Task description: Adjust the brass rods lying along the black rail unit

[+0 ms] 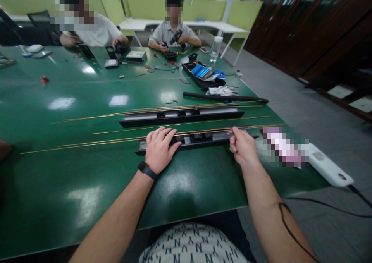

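A long black rail with a silvery inner channel (215,136) lies crosswise in front of me, with dark blocks (198,136) seated along it. Thin gold-coloured rods (87,142) run along its top and stick out far to the left. My left hand (159,146) lies flat over the rail's left part, fingers stretched across the rods. Closed in a pinch, my right hand (243,145) is at the rods near the rail's right end; its fingertips partly hide what they grip. Behind lies a second similar rail (183,117), with more gold rods (107,114) on it.
A dark bar (225,97), white gloves (222,90) and a black tray (200,81) of blue items lie farther back. At right are a blurred pink-white object (283,146) and a white power strip (329,164). Two people sit across the green table (95,201).
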